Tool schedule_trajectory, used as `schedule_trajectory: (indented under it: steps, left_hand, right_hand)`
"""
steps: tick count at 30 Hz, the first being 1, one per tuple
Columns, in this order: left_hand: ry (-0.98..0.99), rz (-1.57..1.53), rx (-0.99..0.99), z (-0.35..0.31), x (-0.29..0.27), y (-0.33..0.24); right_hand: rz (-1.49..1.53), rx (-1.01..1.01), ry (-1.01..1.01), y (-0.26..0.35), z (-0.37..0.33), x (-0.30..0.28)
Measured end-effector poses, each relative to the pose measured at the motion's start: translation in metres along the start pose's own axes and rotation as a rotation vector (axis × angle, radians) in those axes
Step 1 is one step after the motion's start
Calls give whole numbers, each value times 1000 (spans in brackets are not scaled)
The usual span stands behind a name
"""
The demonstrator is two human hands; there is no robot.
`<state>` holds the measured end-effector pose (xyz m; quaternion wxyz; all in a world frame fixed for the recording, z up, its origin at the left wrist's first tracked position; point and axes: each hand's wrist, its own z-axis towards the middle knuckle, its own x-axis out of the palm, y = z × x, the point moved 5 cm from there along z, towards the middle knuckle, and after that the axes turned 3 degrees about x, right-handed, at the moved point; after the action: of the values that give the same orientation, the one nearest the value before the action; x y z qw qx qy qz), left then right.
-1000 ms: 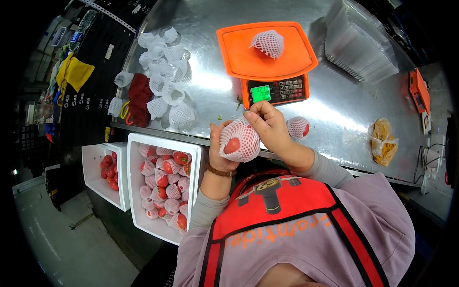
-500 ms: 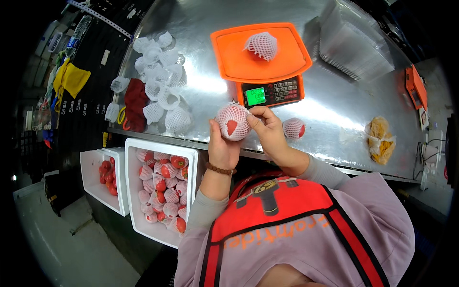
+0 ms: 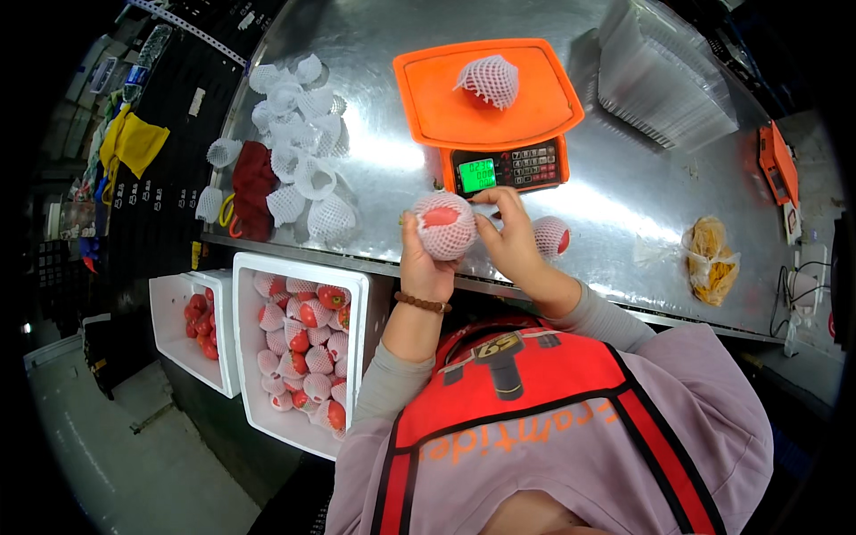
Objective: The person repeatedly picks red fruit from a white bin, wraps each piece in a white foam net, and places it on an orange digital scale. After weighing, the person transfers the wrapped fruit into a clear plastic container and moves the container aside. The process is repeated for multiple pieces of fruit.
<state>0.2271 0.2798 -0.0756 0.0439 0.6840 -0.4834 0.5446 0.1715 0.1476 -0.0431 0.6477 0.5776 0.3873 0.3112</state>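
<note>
A red tomato (image 3: 439,217) in a white foam net sits in my left hand (image 3: 426,267), whose fingers cup it from below and the left. A gap in the net bares a red patch on top, and a bit of green shows at its left side. My right hand (image 3: 515,239) has thumb and forefinger at the net's right edge. A second netted tomato (image 3: 550,237) lies on the table just right of that hand. Beyond my hands stands an orange scale (image 3: 423,111) with a lit green display; another netted tomato (image 3: 490,82) rests on its pan.
Loose white foam nets (image 3: 299,125) are heaped on the metal table (image 3: 615,254) at left, beside a dark red cloth (image 3: 254,187). Below stand a white foam box (image 3: 248,357) of netted tomatoes and a smaller box (image 3: 169,343). Clear plastic trays (image 3: 664,80) and a yellowish bag (image 3: 711,263) are at right.
The tomato in my left hand has turned, so its bare red patch now faces up. Both hands have shifted slightly right, and my right fingers have moved along the net's edge.
</note>
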Motion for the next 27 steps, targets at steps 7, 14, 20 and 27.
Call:
schedule_trajectory:
  steps: [7,14,20,27]
  left_hand:
    - [-91,386,354,14,48,3]
    - [239,411,226,-5,73,-4]
    - [-110,532,393,-63,-59,-67]
    - [-1099,1334,356,-272,-286,-150]
  right_hand:
    - [-319,-406,75,54,-2,-2]
    - [-150,-223,-253,32,50,-70]
    - [-719,-246,-277,5,141,-120]
    - [-665,-302,-212,-16,176,-107]
